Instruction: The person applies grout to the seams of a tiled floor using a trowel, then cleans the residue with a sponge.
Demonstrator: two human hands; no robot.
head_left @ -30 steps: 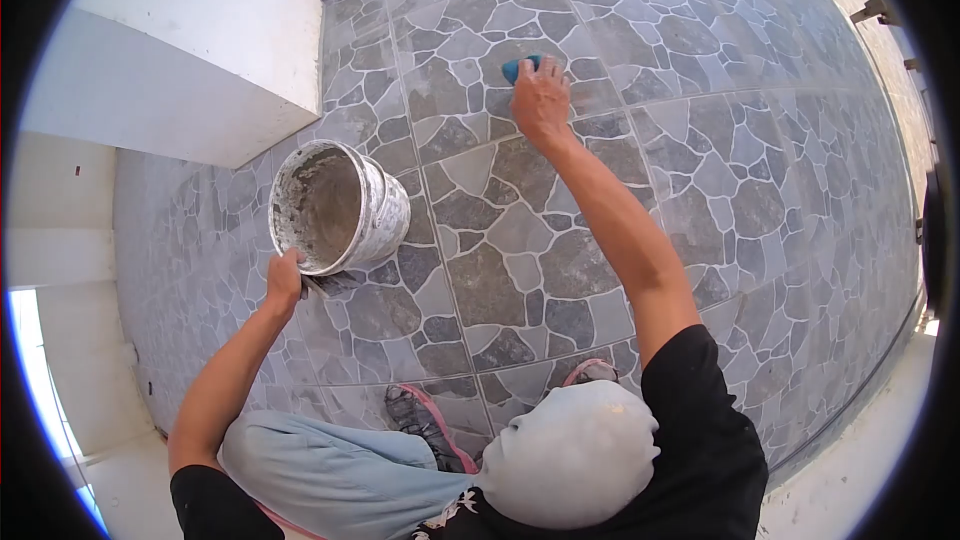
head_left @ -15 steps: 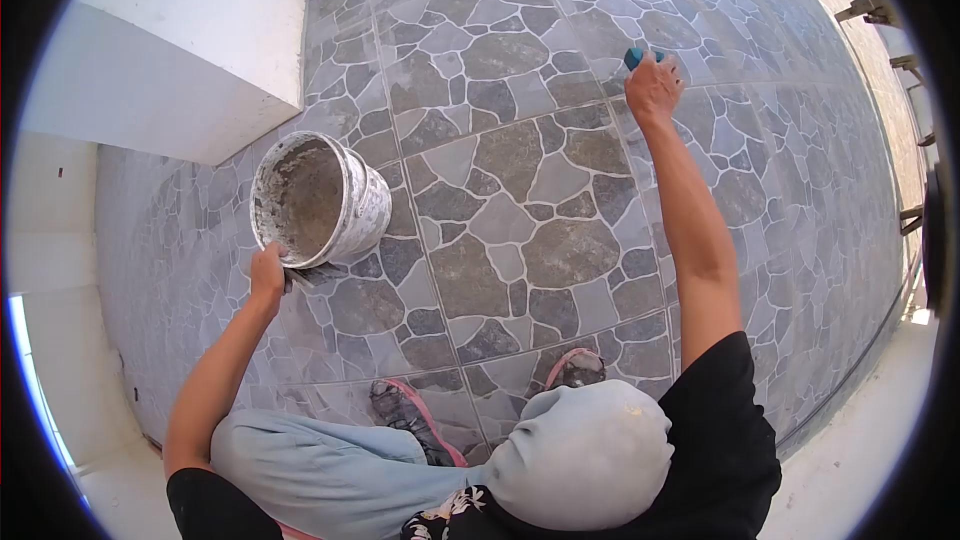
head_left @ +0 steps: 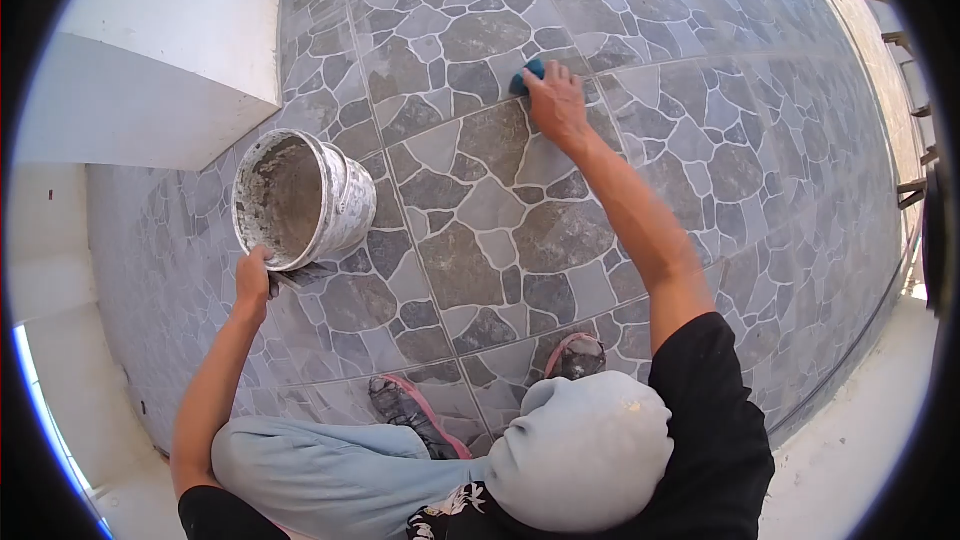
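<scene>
At the left stands a white, mortar-smeared bucket point(head_left: 350, 202), tilted so that its open mouth faces left; greyish residue coats its inside. My left hand point(head_left: 254, 283) is closed on the lower rim of the bucket, and something dark that I cannot make out shows beside the fingers. Farther forward, my right hand point(head_left: 560, 105) grips a teal sponge point(head_left: 527, 76) against the stone-patterned floor tiles point(head_left: 487, 205), with the arm stretched out and slightly blurred.
A white pillar point(head_left: 165, 60) rises at the upper left. My shoes point(head_left: 412, 414) are on the tiles near the bottom. A pale wall base point(head_left: 840, 430) lies at the lower right, with dark brackets point(head_left: 911, 192) along the right edge.
My right hand has moved left across the tiles with the sponge. My left hand still holds the bucket rim; both appear slightly farther left in view.
</scene>
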